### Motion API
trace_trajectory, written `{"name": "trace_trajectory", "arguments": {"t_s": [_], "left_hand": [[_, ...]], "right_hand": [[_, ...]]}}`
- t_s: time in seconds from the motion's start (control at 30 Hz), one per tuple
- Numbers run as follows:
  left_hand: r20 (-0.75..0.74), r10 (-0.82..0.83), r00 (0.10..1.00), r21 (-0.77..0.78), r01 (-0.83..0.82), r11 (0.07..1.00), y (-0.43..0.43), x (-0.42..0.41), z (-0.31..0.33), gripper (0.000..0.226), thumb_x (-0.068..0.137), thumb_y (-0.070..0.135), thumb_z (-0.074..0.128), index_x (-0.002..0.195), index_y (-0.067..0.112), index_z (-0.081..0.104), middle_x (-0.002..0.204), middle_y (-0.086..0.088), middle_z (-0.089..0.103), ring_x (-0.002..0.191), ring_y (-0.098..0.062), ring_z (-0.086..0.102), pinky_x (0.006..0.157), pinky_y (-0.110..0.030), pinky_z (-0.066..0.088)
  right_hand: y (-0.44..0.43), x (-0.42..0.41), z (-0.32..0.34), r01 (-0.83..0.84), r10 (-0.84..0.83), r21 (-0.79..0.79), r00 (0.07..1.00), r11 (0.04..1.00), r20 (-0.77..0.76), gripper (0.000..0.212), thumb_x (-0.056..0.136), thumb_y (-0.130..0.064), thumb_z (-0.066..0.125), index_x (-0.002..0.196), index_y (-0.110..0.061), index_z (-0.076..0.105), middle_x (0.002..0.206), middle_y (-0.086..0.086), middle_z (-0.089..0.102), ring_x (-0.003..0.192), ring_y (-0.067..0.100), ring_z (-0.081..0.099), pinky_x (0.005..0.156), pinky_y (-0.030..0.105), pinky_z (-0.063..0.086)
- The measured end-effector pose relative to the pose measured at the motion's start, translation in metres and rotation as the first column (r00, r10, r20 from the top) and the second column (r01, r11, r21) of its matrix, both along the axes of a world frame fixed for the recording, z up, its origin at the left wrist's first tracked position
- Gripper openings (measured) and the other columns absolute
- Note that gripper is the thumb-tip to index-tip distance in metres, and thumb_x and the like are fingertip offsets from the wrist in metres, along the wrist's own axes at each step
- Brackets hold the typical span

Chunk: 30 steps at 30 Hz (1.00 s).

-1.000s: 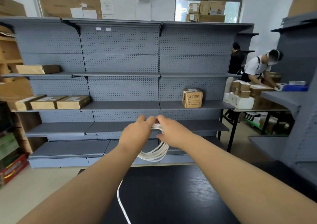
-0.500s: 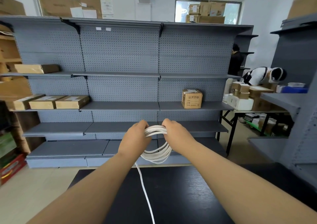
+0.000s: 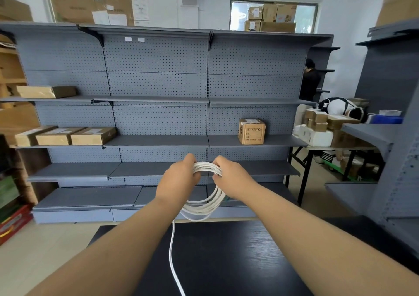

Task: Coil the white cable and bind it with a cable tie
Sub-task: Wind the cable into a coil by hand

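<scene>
Desk (image 3: pixel 238 261): dark, nearest; the loose tail trails down over it.
White cable (image 3: pixel 202 208): several loops, held in the air above the desk's far edge.
Left hand (image 3: pixel 179 180): fingers curled round the coil's top.
Right hand (image 3: pixel 234 177): fingers curled round the same bundle, just beside the left.
Shelves (image 3: pixel 158 80): grey, behind, with a cardboard box (image 3: pixel 251 131).

My left hand (image 3: pixel 179 180) and right hand (image 3: pixel 233 177) hold the cable coil (image 3: pixel 204 207) above the table (image 3: pixel 226 261); behind it stands shelving (image 3: pixel 158 87).
</scene>
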<state>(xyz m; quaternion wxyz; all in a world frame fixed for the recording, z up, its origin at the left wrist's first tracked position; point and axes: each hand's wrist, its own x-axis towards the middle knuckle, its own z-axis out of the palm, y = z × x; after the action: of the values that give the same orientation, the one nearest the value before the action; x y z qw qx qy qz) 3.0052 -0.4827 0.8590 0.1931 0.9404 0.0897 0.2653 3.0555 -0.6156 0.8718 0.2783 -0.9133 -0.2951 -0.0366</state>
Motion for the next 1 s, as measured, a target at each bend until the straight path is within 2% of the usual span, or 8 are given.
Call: {"name": "trace_trajectory", "arguments": {"t_s": [0.07,0.13,0.3,0.47,0.6,0.77,0.9,1.0], "left_hand": [[-0.032,-0.008,0.999,0.088,0.011,0.996,-0.004,0.001,0.002,0.016,0.091,0.021,0.050,0.100,0.009,0.045,0.079,-0.007,0.051,0.073,-0.030,0.049,0.059,-0.035,0.036],[-0.025,-0.011,1.000,0.112,0.014,0.994,-0.007,0.001,0.002,0.018,0.090,0.023,0.051,0.100,0.009,0.046,0.080,-0.007,0.052,0.073,-0.030,0.050,0.060,-0.035,0.037],[0.051,-0.093,0.994,-0.028,0.095,0.995,-0.010,-0.004,-0.003,0.020,0.088,0.027,0.057,0.102,0.015,0.052,0.082,-0.001,0.059,0.075,-0.025,0.055,0.063,-0.032,0.039],[0.079,-0.163,0.983,-0.036,0.166,0.986,-0.014,-0.006,-0.004,0.028,0.088,0.028,0.060,0.112,0.018,0.053,0.092,0.001,0.064,0.080,-0.020,0.056,0.069,-0.028,0.040],[0.076,-0.191,0.979,-0.053,0.196,0.979,-0.014,-0.006,-0.004,0.027,0.088,0.032,0.059,0.112,0.021,0.053,0.084,0.007,0.058,0.076,-0.015,0.051,0.068,-0.028,0.040],[0.082,-0.222,0.972,-0.088,0.229,0.969,-0.017,-0.009,-0.002,0.022,0.090,0.033,0.057,0.110,0.023,0.055,0.080,0.008,0.058,0.076,-0.013,0.053,0.066,-0.025,0.037],[0.108,-0.223,0.969,-0.116,0.235,0.965,-0.019,-0.013,-0.003,0.019,0.091,0.033,0.055,0.107,0.022,0.056,0.069,0.016,0.054,0.067,-0.002,0.051,0.059,-0.021,0.036],[0.131,-0.192,0.973,-0.122,0.208,0.971,-0.022,-0.015,-0.002,0.021,0.092,0.035,0.054,0.106,0.020,0.056,0.069,0.011,0.055,0.067,-0.011,0.051,0.060,-0.026,0.036]], "right_hand": [[-0.001,-0.002,0.001,-0.025,0.025,-0.004,0.999,1.000,0.035,0.013,0.093,-0.011,0.048,0.104,-0.016,0.048,0.088,0.003,0.055,0.077,0.023,0.051,0.063,0.031,0.037],[-0.003,-0.003,0.002,-0.048,0.048,-0.012,0.997,0.999,0.054,0.011,0.093,-0.010,0.047,0.102,-0.016,0.047,0.088,0.005,0.055,0.075,0.024,0.051,0.060,0.032,0.037],[-0.014,0.000,0.004,-0.032,0.032,0.009,0.999,0.999,-0.010,0.015,0.094,-0.011,0.048,0.108,-0.014,0.049,0.099,0.009,0.060,0.081,0.022,0.053,0.066,0.031,0.040],[-0.024,0.001,0.005,-0.009,0.014,0.061,0.996,0.998,-0.088,0.018,0.093,-0.013,0.051,0.111,-0.015,0.050,0.096,0.004,0.058,0.086,0.025,0.059,0.073,0.034,0.045],[-0.028,0.002,0.007,-0.029,0.034,0.057,0.995,0.998,-0.098,0.017,0.092,-0.013,0.052,0.109,-0.016,0.051,0.096,0.003,0.058,0.092,0.025,0.061,0.074,0.034,0.046],[-0.035,0.001,0.008,-0.044,0.047,0.045,0.996,0.998,-0.080,0.016,0.092,-0.014,0.052,0.106,-0.018,0.050,0.097,0.005,0.062,0.088,0.024,0.063,0.074,0.035,0.048],[-0.039,-0.002,0.009,-0.064,0.071,0.082,0.994,0.995,-0.087,0.015,0.091,-0.015,0.054,0.105,-0.019,0.051,0.097,0.006,0.063,0.087,0.024,0.063,0.072,0.034,0.047],[-0.041,-0.005,0.011,-0.101,0.110,0.100,0.990,0.990,-0.093,0.020,0.091,-0.021,0.055,0.110,-0.018,0.052,0.096,0.004,0.063,0.090,0.023,0.061,0.075,0.034,0.046]]}}
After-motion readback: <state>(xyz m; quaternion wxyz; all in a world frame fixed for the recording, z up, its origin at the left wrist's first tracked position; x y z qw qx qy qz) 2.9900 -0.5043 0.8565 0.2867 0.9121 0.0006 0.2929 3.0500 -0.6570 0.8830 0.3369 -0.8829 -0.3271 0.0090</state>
